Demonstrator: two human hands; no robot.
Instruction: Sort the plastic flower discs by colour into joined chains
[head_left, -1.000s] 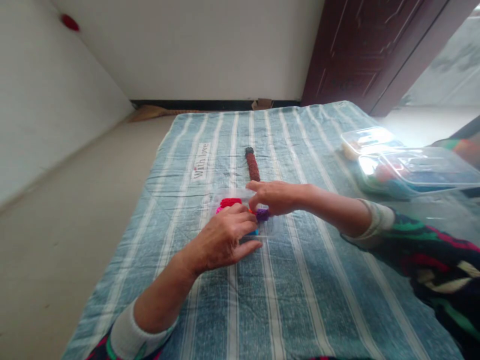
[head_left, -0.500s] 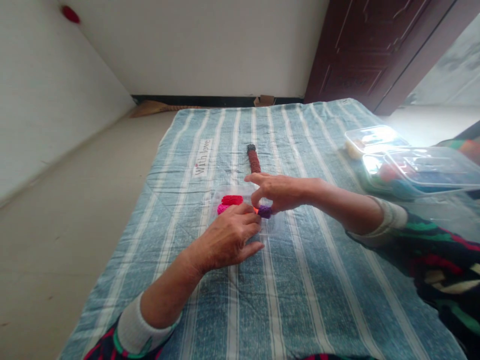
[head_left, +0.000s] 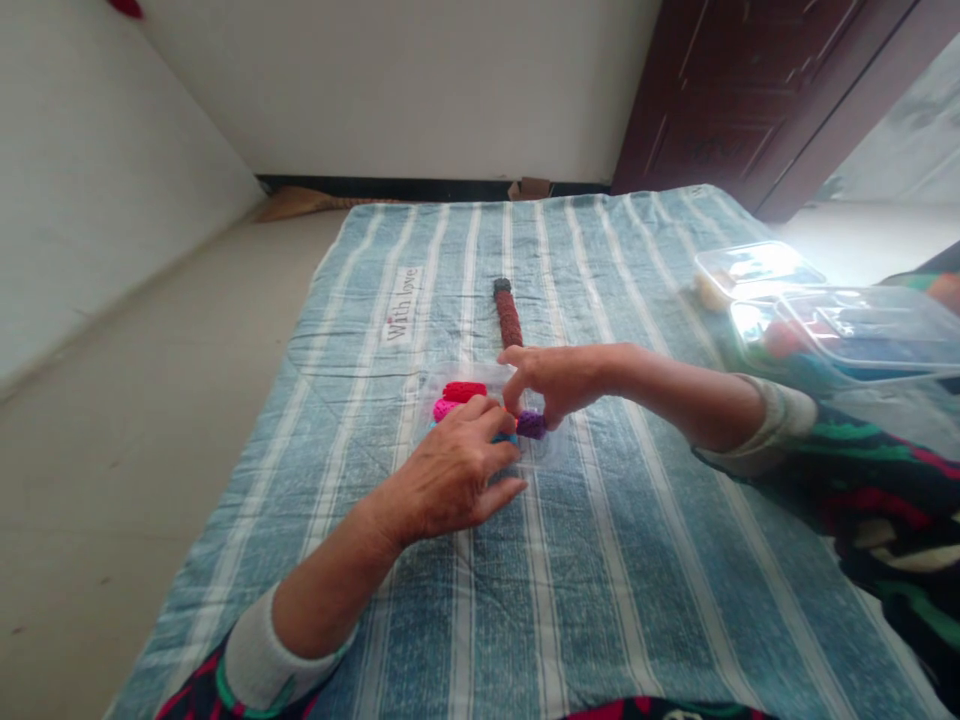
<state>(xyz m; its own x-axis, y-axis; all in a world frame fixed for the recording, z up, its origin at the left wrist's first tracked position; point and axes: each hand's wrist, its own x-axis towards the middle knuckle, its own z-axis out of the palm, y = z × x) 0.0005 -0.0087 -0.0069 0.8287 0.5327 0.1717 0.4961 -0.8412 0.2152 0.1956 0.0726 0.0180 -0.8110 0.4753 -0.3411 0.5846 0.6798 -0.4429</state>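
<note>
Head view: clear tray (head_left: pixel 541 453) sits on striped cloth (head_left: pixel 645 560), maroon door (head_left: pixel 720 110) beyond.

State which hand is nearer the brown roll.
Right: the right hand is by the near end of the brown roll; the left hand is farther back, past the red piece.

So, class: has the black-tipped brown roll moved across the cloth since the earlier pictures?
No. The black-tipped brown roll lies in the same place relative to the "With love" lettering on the striped cloth.
</note>
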